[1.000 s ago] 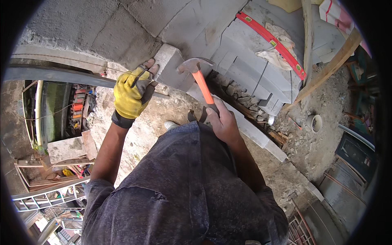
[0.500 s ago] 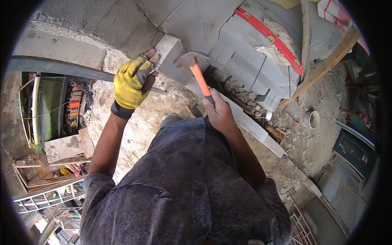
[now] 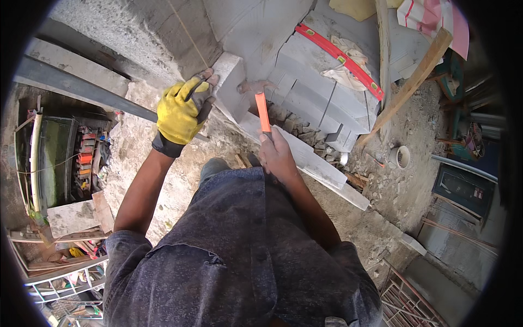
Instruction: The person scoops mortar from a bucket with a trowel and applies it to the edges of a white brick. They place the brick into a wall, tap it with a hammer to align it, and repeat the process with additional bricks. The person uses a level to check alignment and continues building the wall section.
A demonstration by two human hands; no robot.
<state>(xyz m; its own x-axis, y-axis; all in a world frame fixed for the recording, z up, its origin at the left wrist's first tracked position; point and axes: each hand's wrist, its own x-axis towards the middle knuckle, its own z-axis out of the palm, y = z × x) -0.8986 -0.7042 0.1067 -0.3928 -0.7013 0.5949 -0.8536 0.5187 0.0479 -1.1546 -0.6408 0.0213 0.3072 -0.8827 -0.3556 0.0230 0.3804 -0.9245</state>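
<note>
My left hand (image 3: 184, 111), in a yellow glove with bare fingertips, is bent closed at the left edge of a pale grey block (image 3: 231, 82). Its fingertips touch the block's upper left side. A thin string (image 3: 188, 35) comes down from the top and ends by those fingertips. Whether the fingers pinch it or something small is hidden. My bare right hand (image 3: 277, 152) grips a claw hammer (image 3: 261, 111) low on its orange handle. The hammer's head is blurred and stands just right of the block; contact cannot be made out.
A red spirit level (image 3: 340, 57) and a pale cloth (image 3: 354, 65) lie on stepped grey blocks (image 3: 310, 92). Wooden planks (image 3: 406, 87) lean at the right, near a white bucket (image 3: 401, 157). A grey metal beam (image 3: 98, 90) crosses at left. Rubble (image 3: 305, 128) fills a gap beside the long slab (image 3: 327, 174).
The view has shifted and the string has come into sight. My right hand has moved slightly left and down, with the hammer more upright. My left hand stays at the block.
</note>
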